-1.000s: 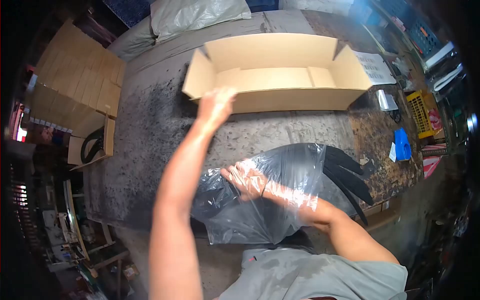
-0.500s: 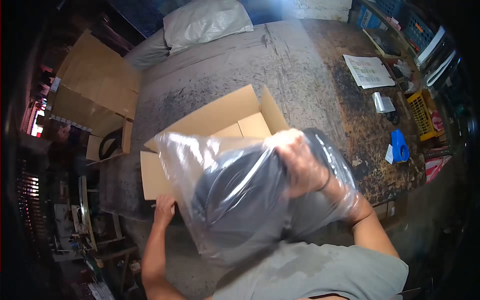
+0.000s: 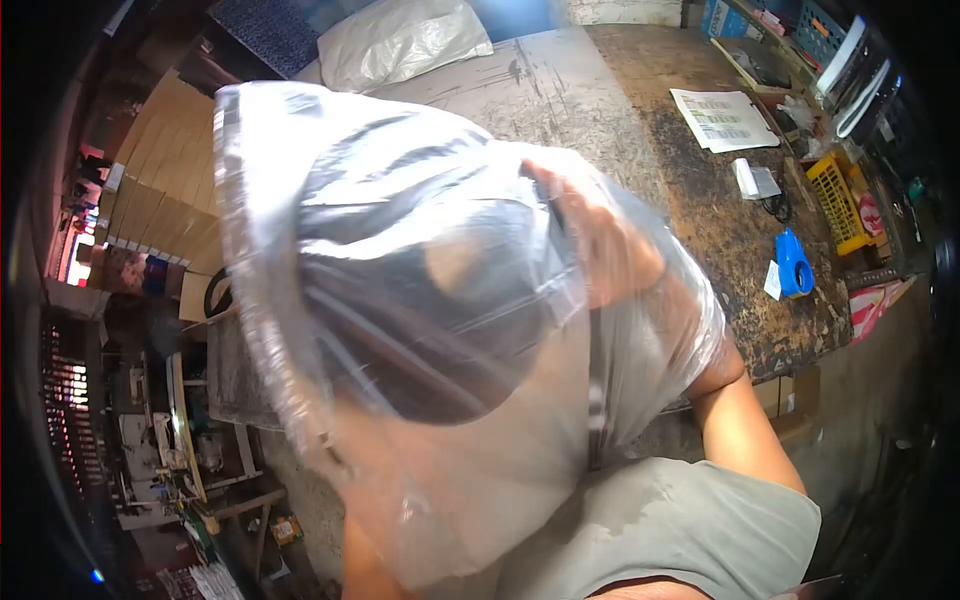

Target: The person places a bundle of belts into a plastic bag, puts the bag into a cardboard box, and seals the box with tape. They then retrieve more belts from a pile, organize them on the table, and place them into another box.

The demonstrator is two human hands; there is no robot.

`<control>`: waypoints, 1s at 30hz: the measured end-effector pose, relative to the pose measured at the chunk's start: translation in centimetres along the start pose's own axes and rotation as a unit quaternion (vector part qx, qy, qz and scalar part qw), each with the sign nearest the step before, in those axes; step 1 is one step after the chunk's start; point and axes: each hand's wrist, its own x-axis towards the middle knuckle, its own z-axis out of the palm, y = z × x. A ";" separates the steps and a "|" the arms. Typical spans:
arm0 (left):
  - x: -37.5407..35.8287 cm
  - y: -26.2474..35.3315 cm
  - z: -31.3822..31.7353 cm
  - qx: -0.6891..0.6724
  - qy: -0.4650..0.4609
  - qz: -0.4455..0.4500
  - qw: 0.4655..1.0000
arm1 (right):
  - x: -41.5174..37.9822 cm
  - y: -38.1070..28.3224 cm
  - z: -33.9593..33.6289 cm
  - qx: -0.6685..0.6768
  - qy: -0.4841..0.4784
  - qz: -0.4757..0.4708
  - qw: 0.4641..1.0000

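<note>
A large clear plastic bag (image 3: 450, 500) fills the middle of the view, raised above the workbench. Inside it is a dark, round, disc-like thing (image 3: 420, 340) with a tan patch showing near its middle. My right hand (image 3: 610, 245) reaches into the bag, fingers closed over the upper right edge of the dark round thing. Behind the lower left of the bag is my left hand (image 3: 365, 440), blurred through the plastic, its fingers hidden. The bag covers the place where the open cardboard box stood.
On the workbench (image 3: 640, 120) lie a clipboard with papers (image 3: 725, 120), a blue tape dispenser (image 3: 795, 265) and a small white packet (image 3: 755, 180). A yellow basket (image 3: 838, 205) is at the right edge. Cardboard (image 3: 165, 160) stands at left; a pale sack (image 3: 400, 45) lies at the back.
The bag and the dark round thing have risen and swung up and left, now hiding the open box. My left hand has left the box flap and moved behind the bag.
</note>
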 end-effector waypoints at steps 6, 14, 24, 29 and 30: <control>-15.8 -18.7 -8.9 -0.046 -0.043 0.084 0.994 | -0.8 -2.9 1.9 0.036 -0.091 0.034 0.995; -7.4 -22.0 -7.7 -0.111 -0.062 0.114 0.985 | 6.8 -3.3 16.2 0.124 -0.247 0.046 0.960; -3.2 -3.0 3.2 -0.212 -0.061 -0.009 0.975 | 1.2 4.0 35.1 0.098 -0.475 0.100 0.869; -4.5 -2.3 4.4 -0.241 -0.058 -0.003 0.969 | -0.5 5.2 38.2 -0.001 -0.548 0.127 0.827; -3.9 -1.7 4.7 -0.246 -0.057 0.000 0.968 | -1.0 5.2 38.6 -0.036 -0.547 0.140 0.825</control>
